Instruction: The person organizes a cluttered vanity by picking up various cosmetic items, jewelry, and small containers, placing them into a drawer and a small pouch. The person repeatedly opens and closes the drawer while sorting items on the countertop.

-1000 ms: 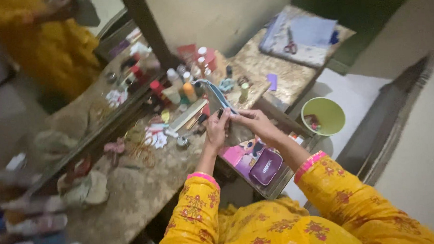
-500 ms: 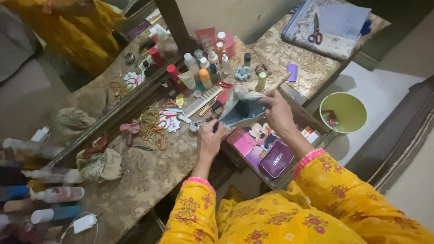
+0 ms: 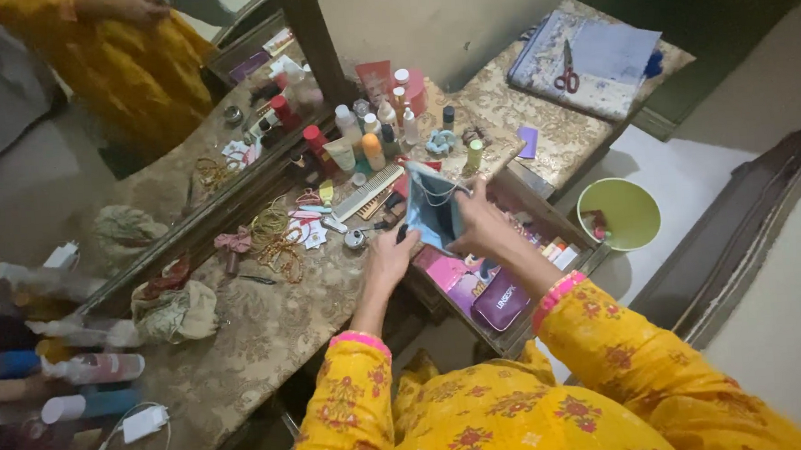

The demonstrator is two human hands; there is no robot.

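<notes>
Both hands hold a small blue pouch (image 3: pixel 432 212) above the open drawer (image 3: pixel 547 236) of the desk (image 3: pixel 269 332). The left hand (image 3: pixel 391 253) has its fingers closed on the pouch's lower edge; the right hand (image 3: pixel 479 225) grips its side. A comb (image 3: pixel 367 192) lies left of the pouch, bottles (image 3: pixel 368 135) behind it.

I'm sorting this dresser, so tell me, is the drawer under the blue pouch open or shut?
Open. The drawer is pulled out below the blue pouch, showing a purple case and small items inside.
</notes>
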